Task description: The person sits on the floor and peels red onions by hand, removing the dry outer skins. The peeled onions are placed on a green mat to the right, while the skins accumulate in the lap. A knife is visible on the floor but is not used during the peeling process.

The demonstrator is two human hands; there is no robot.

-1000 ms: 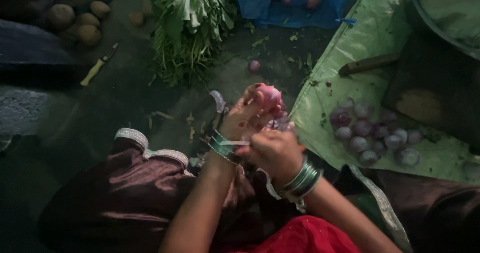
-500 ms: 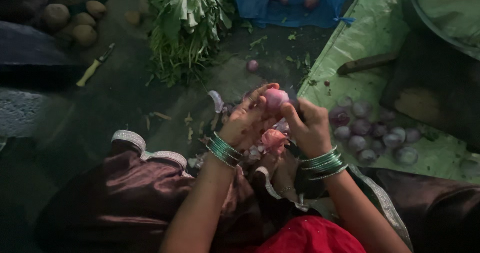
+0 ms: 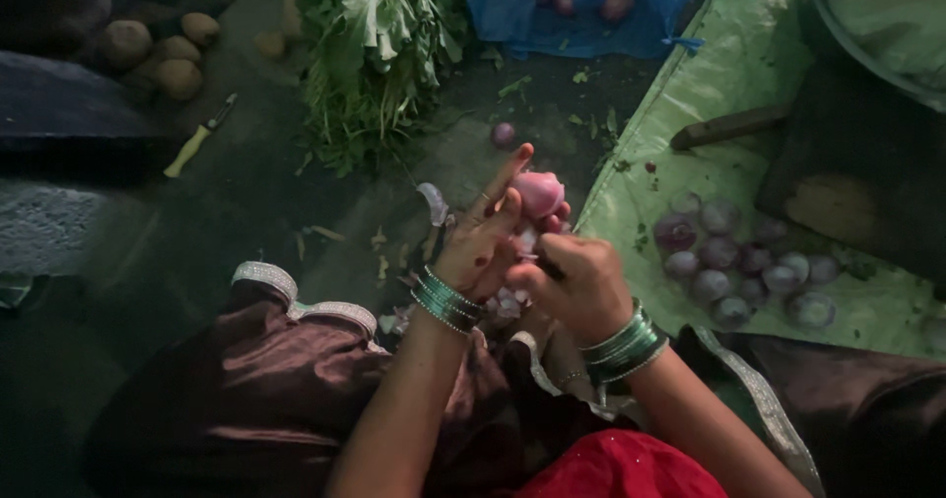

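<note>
Holding a pink peeled onion (image 3: 539,195) at the centre of the frame, just above our two hands, we have it pinched at the fingertips of our left hand (image 3: 483,247), whose index finger sticks straight up toward the upper edge of the picture while the other fingers curl around the bulb's left and lower side. The onion sits up and slightly right of that palm, and it looks roundish, so we cannot name a clear long axis; its paler end faces the top of the frame. Our right hand (image 3: 576,286) lies directly below the onion and a little to the right, near it but not touching it as far as we can see; its fingers are closed into a loose fist, and a thin dark thing shows at the thumb, too dim for us to name. So the left hand is clamped on the onion, the right is closed on something we cannot make out, and the left is the one in contact. Pale scraps of onion skin (image 3: 434,202) hang just left of the left fingers. To the right, on the green sheet (image 3: 690,104), lies a heap of peeled onions (image 3: 744,266), well apart from our hands. A bunch of leafy greens (image 3: 379,55) fills the upper middle, with potatoes (image 3: 158,50) at upper left.
</note>
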